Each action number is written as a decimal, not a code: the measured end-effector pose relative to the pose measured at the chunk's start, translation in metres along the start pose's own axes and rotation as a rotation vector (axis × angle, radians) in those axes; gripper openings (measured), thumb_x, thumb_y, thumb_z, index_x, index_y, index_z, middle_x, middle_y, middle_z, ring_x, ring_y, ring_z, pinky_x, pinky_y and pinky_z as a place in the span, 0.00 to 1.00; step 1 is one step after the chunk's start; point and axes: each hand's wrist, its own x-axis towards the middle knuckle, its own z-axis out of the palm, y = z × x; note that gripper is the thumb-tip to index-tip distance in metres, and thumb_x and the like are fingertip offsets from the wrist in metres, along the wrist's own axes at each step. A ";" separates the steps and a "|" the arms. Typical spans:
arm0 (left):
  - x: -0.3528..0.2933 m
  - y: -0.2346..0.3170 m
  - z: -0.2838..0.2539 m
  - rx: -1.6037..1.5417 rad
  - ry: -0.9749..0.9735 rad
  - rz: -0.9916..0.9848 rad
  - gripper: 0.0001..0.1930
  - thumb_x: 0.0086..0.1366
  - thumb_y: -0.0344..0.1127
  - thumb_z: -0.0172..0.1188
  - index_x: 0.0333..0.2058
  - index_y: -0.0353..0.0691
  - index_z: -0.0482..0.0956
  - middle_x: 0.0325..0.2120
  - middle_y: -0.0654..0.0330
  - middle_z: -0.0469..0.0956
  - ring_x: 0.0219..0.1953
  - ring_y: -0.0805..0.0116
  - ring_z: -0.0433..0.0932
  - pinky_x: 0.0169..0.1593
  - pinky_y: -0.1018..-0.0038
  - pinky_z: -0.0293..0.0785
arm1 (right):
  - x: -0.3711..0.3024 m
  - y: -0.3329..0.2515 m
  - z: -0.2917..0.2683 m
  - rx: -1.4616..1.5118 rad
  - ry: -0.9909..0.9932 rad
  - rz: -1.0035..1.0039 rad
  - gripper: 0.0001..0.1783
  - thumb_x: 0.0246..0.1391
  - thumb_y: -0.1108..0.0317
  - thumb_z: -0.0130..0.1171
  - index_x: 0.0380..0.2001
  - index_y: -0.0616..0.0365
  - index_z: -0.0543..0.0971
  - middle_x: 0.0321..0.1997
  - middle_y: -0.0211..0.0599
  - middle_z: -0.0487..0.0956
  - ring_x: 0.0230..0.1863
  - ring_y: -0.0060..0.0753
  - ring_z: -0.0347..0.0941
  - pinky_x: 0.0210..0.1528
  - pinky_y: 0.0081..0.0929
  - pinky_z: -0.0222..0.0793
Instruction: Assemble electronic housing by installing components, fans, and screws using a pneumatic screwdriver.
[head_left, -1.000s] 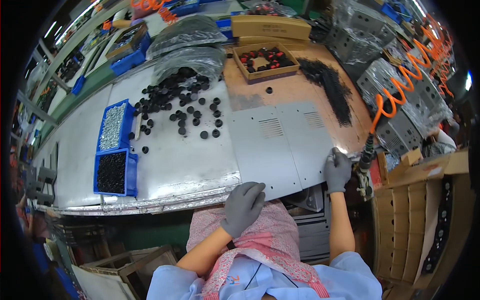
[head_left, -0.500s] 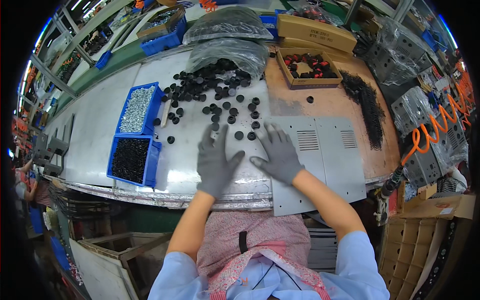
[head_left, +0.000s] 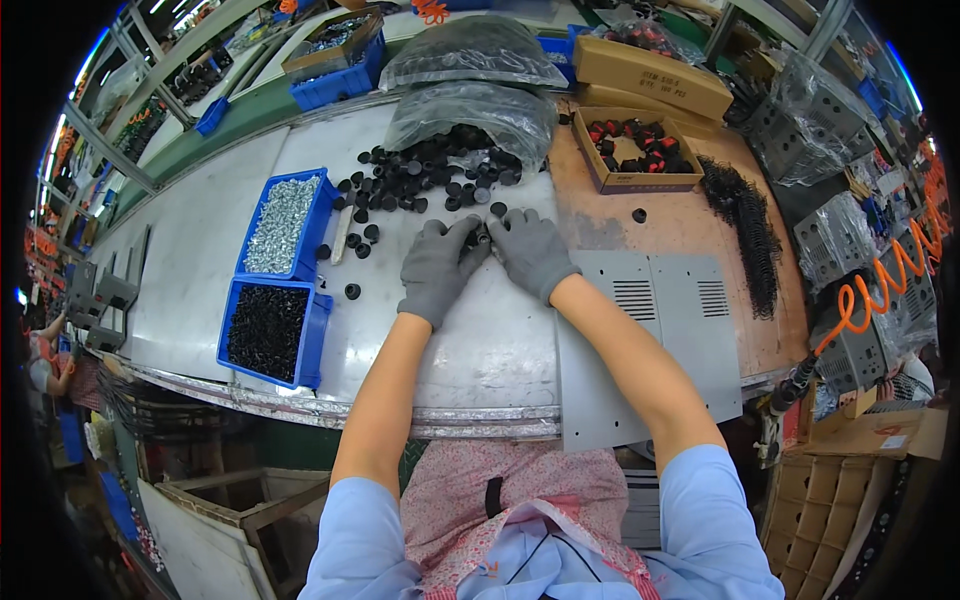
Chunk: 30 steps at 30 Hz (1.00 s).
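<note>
Head view. Both hands gloved in grey, forearms bare, reaching forward over the tabletop (head_left: 200, 250). Left hand (head_left: 437, 268) and right hand (head_left: 531, 252) meet at their fingertips at the near edge of the black caps (head_left: 420, 180). A small black cap (head_left: 483, 238) sits between the fingertips of the two hands; fingers of both are curled toward it and touch it. Which grip actually bears it cannot be told: the fingers overlap. Neither hand is wide open; neither is a tight fist.

The caps lie loose on the tabletop, spilling from a clear plastic bag (head_left: 470, 110) just beyond the hands. A few strays lie to the left, near the blue bins.

Left of the hands: one blue bin of silver screws (head_left: 283, 210), and nearer the person one blue bin of black screws (head_left: 265, 318).

Right of the hands: grey vented panel (head_left: 660, 330), partly under the right forearm. Beyond it, a cardboard box (head_left: 635, 155) with red and black parts, and a heap of black ties (head_left: 745, 230).
</note>
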 end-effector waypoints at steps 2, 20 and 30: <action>-0.002 0.000 0.000 -0.021 0.001 -0.038 0.18 0.59 0.48 0.61 0.47 0.55 0.77 0.35 0.57 0.74 0.38 0.57 0.75 0.37 0.64 0.73 | 0.004 -0.002 0.006 -0.032 -0.014 0.045 0.21 0.51 0.61 0.56 0.49 0.51 0.70 0.45 0.39 0.71 0.45 0.41 0.70 0.39 0.36 0.68; -0.002 -0.013 0.032 -0.068 0.287 -0.103 0.14 0.63 0.49 0.56 0.40 0.49 0.73 0.35 0.56 0.76 0.35 0.53 0.77 0.36 0.58 0.72 | -0.061 0.088 -0.050 2.414 0.232 1.055 0.14 0.60 0.59 0.47 0.38 0.60 0.72 0.35 0.40 0.76 0.32 0.34 0.73 0.22 0.23 0.67; -0.002 0.027 0.012 -0.746 -0.006 -0.173 0.14 0.65 0.46 0.57 0.37 0.40 0.73 0.28 0.63 0.75 0.31 0.73 0.72 0.38 0.74 0.70 | -0.166 0.149 -0.092 1.116 -0.098 1.016 0.15 0.55 0.60 0.55 0.38 0.61 0.79 0.21 0.29 0.74 0.19 0.17 0.66 0.16 0.16 0.56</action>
